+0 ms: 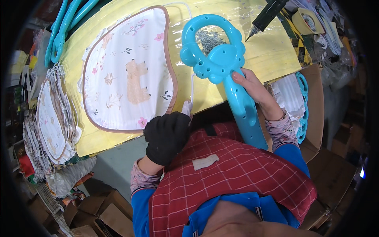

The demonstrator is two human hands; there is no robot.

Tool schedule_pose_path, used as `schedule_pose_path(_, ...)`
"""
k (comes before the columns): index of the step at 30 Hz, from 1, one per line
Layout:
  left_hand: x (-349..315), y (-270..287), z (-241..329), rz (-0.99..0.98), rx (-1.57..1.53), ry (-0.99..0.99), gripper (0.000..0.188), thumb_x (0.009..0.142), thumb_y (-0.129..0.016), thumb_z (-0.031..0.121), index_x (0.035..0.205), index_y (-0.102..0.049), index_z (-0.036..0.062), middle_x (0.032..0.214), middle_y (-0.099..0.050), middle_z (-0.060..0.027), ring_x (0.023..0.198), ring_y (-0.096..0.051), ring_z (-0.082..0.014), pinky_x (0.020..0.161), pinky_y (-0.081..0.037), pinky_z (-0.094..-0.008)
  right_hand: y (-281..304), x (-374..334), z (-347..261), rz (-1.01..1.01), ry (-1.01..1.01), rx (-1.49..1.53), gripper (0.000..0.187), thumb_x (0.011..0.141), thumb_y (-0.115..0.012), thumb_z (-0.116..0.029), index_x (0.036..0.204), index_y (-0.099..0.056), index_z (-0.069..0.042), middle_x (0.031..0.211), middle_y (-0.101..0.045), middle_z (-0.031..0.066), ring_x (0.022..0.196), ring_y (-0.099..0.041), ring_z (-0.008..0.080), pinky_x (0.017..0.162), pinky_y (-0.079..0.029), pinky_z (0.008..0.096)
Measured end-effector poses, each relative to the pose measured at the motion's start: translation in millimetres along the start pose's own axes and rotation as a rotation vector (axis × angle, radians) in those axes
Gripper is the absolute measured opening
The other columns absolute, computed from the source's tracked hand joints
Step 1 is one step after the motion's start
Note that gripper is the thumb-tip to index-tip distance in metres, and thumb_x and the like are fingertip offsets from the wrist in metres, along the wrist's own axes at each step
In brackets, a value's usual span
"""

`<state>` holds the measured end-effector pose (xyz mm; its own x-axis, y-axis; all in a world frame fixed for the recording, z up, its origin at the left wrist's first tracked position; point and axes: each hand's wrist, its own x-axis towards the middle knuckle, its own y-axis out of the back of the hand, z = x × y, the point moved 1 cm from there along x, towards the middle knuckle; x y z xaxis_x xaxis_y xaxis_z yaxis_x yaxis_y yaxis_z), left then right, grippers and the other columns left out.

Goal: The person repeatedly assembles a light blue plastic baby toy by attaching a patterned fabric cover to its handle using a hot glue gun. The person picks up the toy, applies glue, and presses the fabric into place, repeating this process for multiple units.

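Your right grip (pixel 252 89) grasps the handle of the glossy turquoise plastic frame (pixel 225 55), thumb on top, other fingers hidden beneath, the scalloped ring over the yellow bench (pixel 272 59). Your black-gloved left grip (pixel 167 136) is curled beside the brown-edged fabric panel (pixel 128 75); you can't really tell whether it holds anything. Above, the picture's rim cuts off your black driver (pixel 268 17).

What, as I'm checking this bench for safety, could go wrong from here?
Small metal pieces show through the loop of the turquoise frame in the right hand; shifting it might scatter them. The pointed black driver close by could scratch the frame. The white cord near the gloved left hand might snag.
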<state>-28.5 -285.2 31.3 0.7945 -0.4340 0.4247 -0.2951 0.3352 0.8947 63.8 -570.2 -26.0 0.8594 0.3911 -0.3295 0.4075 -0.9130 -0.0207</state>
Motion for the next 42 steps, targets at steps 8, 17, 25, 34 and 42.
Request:
schedule_pose_path(8, -2, -11, -5, -0.069, -0.059, -0.032, 0.039, 0.083, -0.067, 0.015, 0.121, -0.065, 0.0053, 0.062, -0.051, -0.0006, 0.052, -0.054, -0.0167, 0.047, -0.040, -0.0337, -10, -2, -10, 0.100, 0.014, -0.094, 0.044, 0.097, -0.060, -0.042, 0.114, -0.062, 0.000, 0.092, -0.062, -0.0010, 0.082, -0.057, 0.0069, 0.071, -0.048, 0.0241)
schedule_pose_path(17, -30, 6, -34, 0.071, 0.113, 0.178, 0.031, 0.078, -0.074, 0.014, 0.109, -0.073, 0.0139, 0.056, -0.044, -0.0032, 0.047, -0.050, -0.0209, 0.046, -0.038, -0.0357, 26, -36, -84, -0.131, 0.259, 0.149, 0.056, 0.087, -0.069, -0.048, 0.115, -0.063, 0.001, 0.089, -0.067, 0.0070, 0.079, -0.062, 0.0092, 0.069, -0.051, 0.0240)
schedule_pose_path(25, -25, 8, -12, 0.045, -0.023, 0.067, 0.037, 0.083, -0.070, 0.017, 0.118, -0.066, 0.0056, 0.058, -0.046, -0.0003, 0.047, -0.048, -0.0149, 0.042, -0.036, -0.0312, 20, -4, -54, 0.116, -0.075, -0.538, 0.052, 0.090, -0.068, -0.045, 0.110, -0.066, 0.002, 0.093, -0.068, 0.0050, 0.083, -0.062, 0.0111, 0.074, -0.050, 0.0276)
schedule_pose_path(34, -28, 3, -7, 0.020, -0.078, -0.004, 0.037, 0.088, -0.064, 0.015, 0.122, -0.062, 0.0023, 0.064, -0.046, -0.0001, 0.053, -0.050, -0.0136, 0.046, -0.037, -0.0314, -19, 6, -20, 0.055, -0.089, -0.193, 0.046, 0.095, -0.062, -0.046, 0.103, -0.064, -0.001, 0.086, -0.063, -0.0010, 0.077, -0.057, 0.0055, 0.068, -0.047, 0.0229)
schedule_pose_path(42, -26, 2, -3, -0.003, -0.046, 0.090, 0.013, 0.080, -0.074, 0.019, 0.079, -0.062, 0.0153, 0.060, -0.048, -0.0015, 0.052, -0.050, -0.0202, 0.047, -0.036, -0.0364, -19, 5, -17, 0.030, -0.096, -0.131, 0.047, 0.095, -0.062, -0.048, 0.103, -0.064, -0.001, 0.087, -0.062, -0.0014, 0.078, -0.057, 0.0053, 0.069, -0.047, 0.0227)
